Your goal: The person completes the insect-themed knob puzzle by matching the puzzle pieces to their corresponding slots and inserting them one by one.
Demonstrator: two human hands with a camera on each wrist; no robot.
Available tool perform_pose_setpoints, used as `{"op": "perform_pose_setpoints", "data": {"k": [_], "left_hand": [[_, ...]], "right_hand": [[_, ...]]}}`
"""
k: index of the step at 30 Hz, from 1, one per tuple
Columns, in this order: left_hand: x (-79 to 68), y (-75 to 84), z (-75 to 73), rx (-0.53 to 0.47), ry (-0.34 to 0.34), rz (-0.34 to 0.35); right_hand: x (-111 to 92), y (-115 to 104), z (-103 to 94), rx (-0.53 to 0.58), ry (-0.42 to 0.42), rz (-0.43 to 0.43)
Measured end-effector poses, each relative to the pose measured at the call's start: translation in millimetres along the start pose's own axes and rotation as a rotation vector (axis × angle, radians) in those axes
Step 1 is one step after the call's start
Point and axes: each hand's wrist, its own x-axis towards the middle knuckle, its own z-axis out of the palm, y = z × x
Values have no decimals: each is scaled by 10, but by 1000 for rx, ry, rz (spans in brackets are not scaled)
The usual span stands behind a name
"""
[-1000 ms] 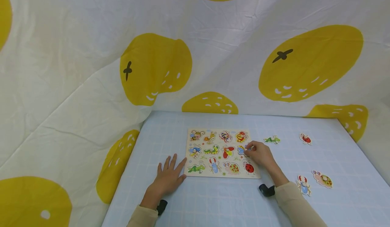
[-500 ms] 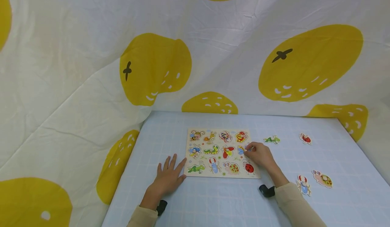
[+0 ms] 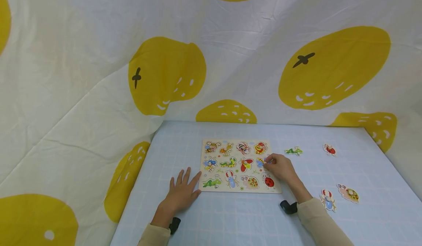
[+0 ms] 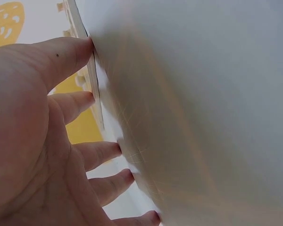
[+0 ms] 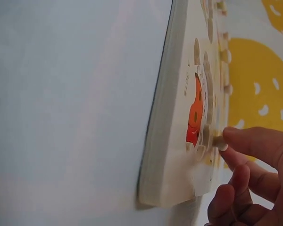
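A wooden peg puzzle board (image 3: 262,190) with insect pictures lies on the table, touched on its left side by my left hand (image 3: 179,195). That hand rests palm down with fingers spread; in the left wrist view its thumb (image 4: 68,54) and index finger meet the board's edge. My right hand (image 3: 281,168) pinches the knob (image 5: 220,142) of a blue-winged, yellow-striped insect piece (image 3: 260,162) between thumb and index finger. This piece is at the right end of the middle row, partly covered by the fingers; whether it sits flush cannot be told. Below it shows a ladybug picture (image 3: 269,182).
Right of the board lie loose pieces: a green grasshopper (image 3: 293,150), a ladybug (image 3: 330,149), a pink snail (image 3: 348,193) and a blue stag beetle (image 3: 328,200). A checked pale blue cloth (image 3: 230,220) covers the table. A white curtain (image 3: 237,81) with yellow fruit hangs behind.
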Motion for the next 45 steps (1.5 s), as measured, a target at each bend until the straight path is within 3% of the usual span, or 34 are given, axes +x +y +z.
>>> {"op": "perform_pose_setpoints", "data": {"k": [18,33,45], "left_hand": [[-8,-1,5,-11,5,4],[-9,7,-12,-6,4,12],[-13,6,-23,6,7,10]], "right_hand": [[-99,-73,-199,-14,86,-7],[21,193,-430,8,197,-51],[178,436,-771,27,199,30]]}}
